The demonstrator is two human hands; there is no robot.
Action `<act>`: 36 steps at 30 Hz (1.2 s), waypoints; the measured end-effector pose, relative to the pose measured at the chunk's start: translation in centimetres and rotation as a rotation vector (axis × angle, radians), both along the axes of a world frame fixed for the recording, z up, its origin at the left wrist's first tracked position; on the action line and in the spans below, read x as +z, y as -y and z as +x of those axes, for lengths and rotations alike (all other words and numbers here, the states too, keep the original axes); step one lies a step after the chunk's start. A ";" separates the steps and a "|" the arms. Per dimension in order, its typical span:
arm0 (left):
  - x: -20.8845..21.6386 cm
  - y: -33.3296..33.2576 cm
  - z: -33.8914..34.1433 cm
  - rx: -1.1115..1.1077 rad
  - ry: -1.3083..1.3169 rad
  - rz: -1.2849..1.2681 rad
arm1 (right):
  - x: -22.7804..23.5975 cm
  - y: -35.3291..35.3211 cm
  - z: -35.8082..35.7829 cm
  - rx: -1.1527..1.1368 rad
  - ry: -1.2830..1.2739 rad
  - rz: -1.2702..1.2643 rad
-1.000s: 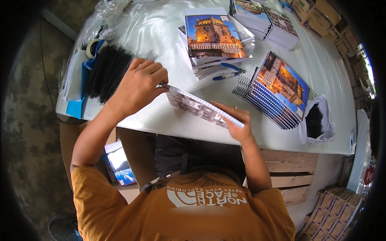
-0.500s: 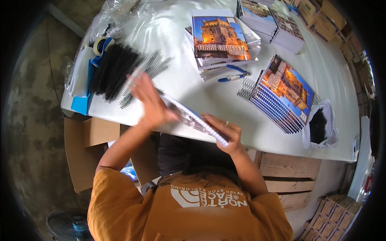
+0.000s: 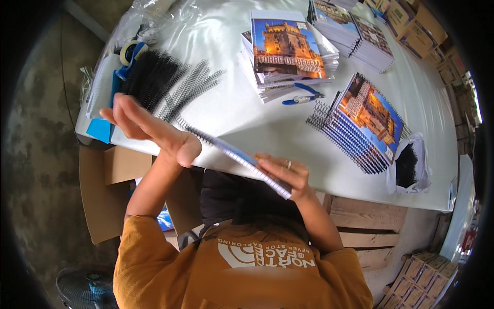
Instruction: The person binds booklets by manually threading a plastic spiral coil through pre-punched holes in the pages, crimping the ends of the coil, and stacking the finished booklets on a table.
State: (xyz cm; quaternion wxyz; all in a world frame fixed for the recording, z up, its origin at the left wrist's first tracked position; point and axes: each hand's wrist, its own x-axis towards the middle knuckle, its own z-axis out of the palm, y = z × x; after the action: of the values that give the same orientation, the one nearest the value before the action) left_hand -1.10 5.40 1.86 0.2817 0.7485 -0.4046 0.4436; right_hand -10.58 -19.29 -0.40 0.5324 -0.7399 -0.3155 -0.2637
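Observation:
My right hand grips a thin notebook near its right end, fingers over the top, with the hole-punched edge facing up. A black spiral coil sits in the notebook's far-left end and sticks out past the corner. Beside that coil hovers my left hand, open, fingers stretched toward the left and nothing in them. Beyond it on the table lie loose black spiral coils, some bunched, others fanned out to the right.
Pliers with blue handles rest by a stack of notebooks. Coil-bound notebooks are piled at the right, near a white bag of black material. A tape dispenser stands at the left. Below the table's edge is an opened cardboard box.
My left hand has swung left and nearer, away from the notebook's edge. The coil at the notebook's end now shows clearly. The notebook's right end has dipped slightly toward me.

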 end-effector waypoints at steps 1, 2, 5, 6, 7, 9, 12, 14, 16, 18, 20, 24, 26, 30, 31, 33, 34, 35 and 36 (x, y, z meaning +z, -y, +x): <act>-1.5 0.9 -0.5 0.015 -0.027 0.092 | 0.1 -0.3 0.1 0.016 0.026 -0.030; -3.3 1.9 -1.3 0.031 -0.054 0.183 | -0.3 -0.5 0.1 -0.016 0.015 -0.010; -5.4 2.2 -4.8 -0.273 -0.046 0.441 | -1.2 0.9 0.4 -0.060 -0.015 0.064; -2.1 3.1 -3.4 -0.081 0.269 0.385 | -0.7 0.8 0.2 -0.091 -0.019 -0.001; -1.5 2.8 -2.4 0.019 0.269 0.271 | -0.7 0.3 -0.2 -0.054 -0.028 0.008; -0.1 2.5 -0.3 0.197 0.237 0.047 | -0.3 0.1 0.4 0.026 -0.010 0.029; -4.8 3.4 -2.4 -0.056 -0.143 0.263 | -0.8 0.2 0.4 -0.072 -0.002 0.009; -5.1 3.7 -2.9 -0.206 0.172 0.380 | -1.1 0.9 0.4 -0.089 -0.045 0.068; -2.6 4.6 -0.7 -0.060 0.322 0.124 | -0.6 0.4 0.3 -0.067 -0.016 0.018; -2.4 5.3 2.7 -0.015 0.378 -0.240 | -0.2 -0.7 0.3 -0.027 0.009 0.010; -5.2 5.4 1.0 -0.088 0.142 -0.113 | -0.1 -0.3 0.2 -0.065 -0.026 -0.028; -1.1 5.9 -3.3 -0.174 -0.062 0.194 | -1.5 0.6 0.6 -0.080 -0.208 0.145; 3.5 5.6 -1.0 -0.210 -0.196 0.307 | 0.7 -1.0 -0.1 0.038 -0.456 0.471; 3.5 7.8 -0.1 -0.043 -0.004 0.225 | 0.1 -0.3 0.3 0.009 -0.340 0.241; 4.8 8.1 0.8 -0.028 0.118 0.110 | 0.1 -0.2 0.3 -0.020 -0.304 0.189; 8.0 7.9 2.0 0.020 0.357 -0.120 | 0.3 -0.1 0.5 -0.060 -0.233 0.087; 6.1 7.5 1.1 0.058 0.180 0.008 | 0.6 -0.3 0.5 -0.046 -0.182 0.027; 1.9 6.8 -0.6 0.096 0.003 0.127 | 0.6 -0.3 0.4 -0.042 -0.202 0.053; -1.6 6.5 -2.2 -0.021 -0.055 0.231 | 0.3 -0.2 0.5 -0.040 -0.218 0.076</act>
State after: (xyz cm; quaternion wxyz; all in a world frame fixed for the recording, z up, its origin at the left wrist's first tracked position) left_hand -3.33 -1.14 0.23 0.2094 0.7835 -0.4530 0.3702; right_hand -10.11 -19.06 -0.09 0.5858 -0.7497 -0.2309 -0.2039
